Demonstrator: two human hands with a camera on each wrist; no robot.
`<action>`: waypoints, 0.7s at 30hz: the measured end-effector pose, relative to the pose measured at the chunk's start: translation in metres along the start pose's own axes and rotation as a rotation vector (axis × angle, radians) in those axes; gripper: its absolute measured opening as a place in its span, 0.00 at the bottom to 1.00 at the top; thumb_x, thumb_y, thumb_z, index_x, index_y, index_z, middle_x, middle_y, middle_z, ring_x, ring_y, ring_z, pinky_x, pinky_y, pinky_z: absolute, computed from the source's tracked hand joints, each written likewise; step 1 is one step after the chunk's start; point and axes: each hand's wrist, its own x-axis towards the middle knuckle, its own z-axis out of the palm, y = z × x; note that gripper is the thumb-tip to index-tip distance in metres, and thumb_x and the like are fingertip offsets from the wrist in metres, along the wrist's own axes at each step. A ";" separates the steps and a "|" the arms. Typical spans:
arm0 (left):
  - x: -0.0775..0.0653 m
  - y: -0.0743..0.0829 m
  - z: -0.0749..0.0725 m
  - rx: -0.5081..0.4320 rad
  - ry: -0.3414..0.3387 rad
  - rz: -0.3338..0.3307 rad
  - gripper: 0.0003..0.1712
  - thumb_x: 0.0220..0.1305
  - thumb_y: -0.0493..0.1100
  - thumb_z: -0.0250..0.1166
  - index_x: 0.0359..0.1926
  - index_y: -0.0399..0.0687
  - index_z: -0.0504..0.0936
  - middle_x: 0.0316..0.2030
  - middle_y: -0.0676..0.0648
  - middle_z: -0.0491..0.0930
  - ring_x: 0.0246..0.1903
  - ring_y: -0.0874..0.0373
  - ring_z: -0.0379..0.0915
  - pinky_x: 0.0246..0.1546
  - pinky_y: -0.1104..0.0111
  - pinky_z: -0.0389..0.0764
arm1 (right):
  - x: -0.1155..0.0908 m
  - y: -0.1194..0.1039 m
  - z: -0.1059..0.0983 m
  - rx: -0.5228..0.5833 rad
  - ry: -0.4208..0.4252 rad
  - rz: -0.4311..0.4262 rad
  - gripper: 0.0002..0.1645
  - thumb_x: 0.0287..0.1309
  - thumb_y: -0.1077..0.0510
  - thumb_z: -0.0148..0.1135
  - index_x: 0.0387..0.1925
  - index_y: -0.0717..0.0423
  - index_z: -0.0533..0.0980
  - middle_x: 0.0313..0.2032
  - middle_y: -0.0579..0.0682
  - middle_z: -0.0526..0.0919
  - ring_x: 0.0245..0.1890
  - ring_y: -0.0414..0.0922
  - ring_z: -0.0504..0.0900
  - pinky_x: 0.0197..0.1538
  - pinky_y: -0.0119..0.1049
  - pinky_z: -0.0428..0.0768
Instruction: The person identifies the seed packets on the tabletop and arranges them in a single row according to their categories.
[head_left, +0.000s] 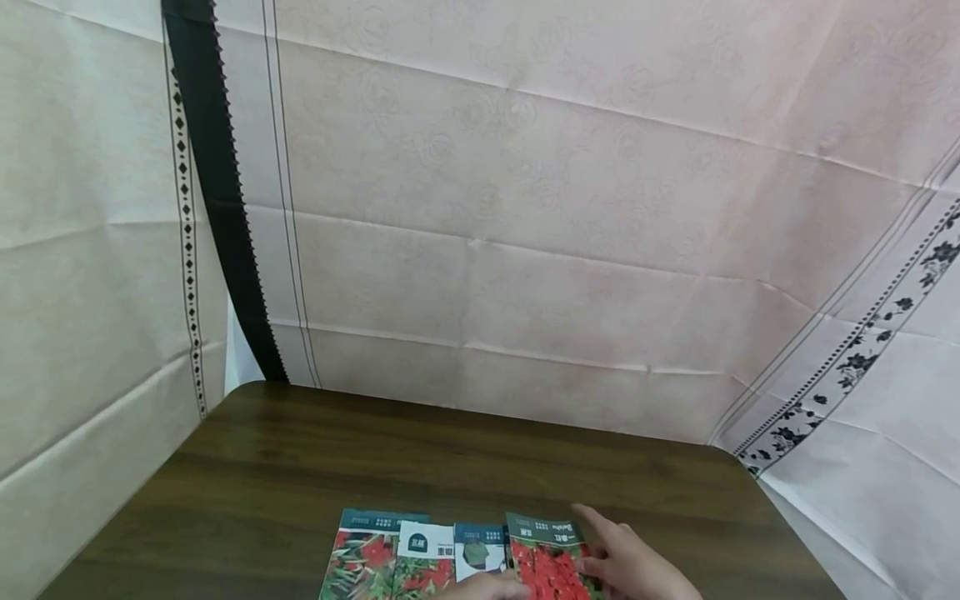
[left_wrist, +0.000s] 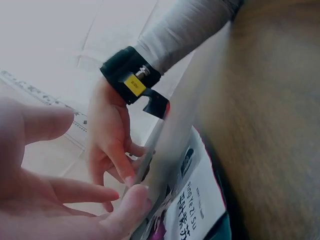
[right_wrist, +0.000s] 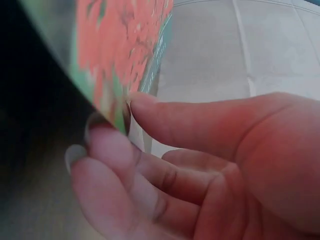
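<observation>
Several seed packets lie side by side at the front of the table. My right hand (head_left: 630,562) pinches the edge of the rightmost seed packet (head_left: 553,575), printed with red flowers under a green header, between thumb and fingers. My left hand (head_left: 489,588) is low in front of the row, fingers loosely extended; in the left wrist view one fingertip comes right to the packets' edge. There a packet lettered "Ping Ye Zi Su" (left_wrist: 192,200) stands out. To the left are a packet with a blue header (head_left: 480,550), a white-topped one (head_left: 425,542) and a red-flowered one (head_left: 363,554).
The dark wooden table (head_left: 450,442) has rounded far corners. A pale patterned cloth (head_left: 487,208) hangs behind it and along both sides, with a black strip (head_left: 225,183) at the left.
</observation>
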 end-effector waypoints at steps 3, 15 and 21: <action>0.000 -0.002 0.000 -0.324 0.086 -0.121 0.35 0.68 0.50 0.58 0.68 0.33 0.63 0.71 0.25 0.49 0.70 0.28 0.42 0.69 0.46 0.56 | 0.003 0.003 0.000 -0.020 -0.005 -0.009 0.41 0.62 0.57 0.62 0.70 0.64 0.56 0.24 0.50 0.79 0.19 0.41 0.75 0.24 0.36 0.75; -0.011 -0.005 0.001 0.004 -0.063 0.126 0.22 0.74 0.39 0.50 0.64 0.33 0.69 0.59 0.35 0.74 0.54 0.67 0.72 0.54 0.72 0.74 | 0.011 0.009 0.005 -0.095 0.067 0.036 0.44 0.57 0.53 0.67 0.69 0.65 0.58 0.27 0.50 0.79 0.21 0.42 0.76 0.26 0.37 0.76; -0.014 -0.003 -0.001 0.175 -0.046 0.223 0.22 0.72 0.39 0.52 0.63 0.35 0.71 0.57 0.37 0.75 0.49 0.72 0.73 0.49 0.76 0.74 | 0.012 0.001 0.007 -0.230 0.108 0.121 0.46 0.51 0.47 0.71 0.66 0.63 0.64 0.38 0.53 0.83 0.36 0.47 0.79 0.43 0.54 0.80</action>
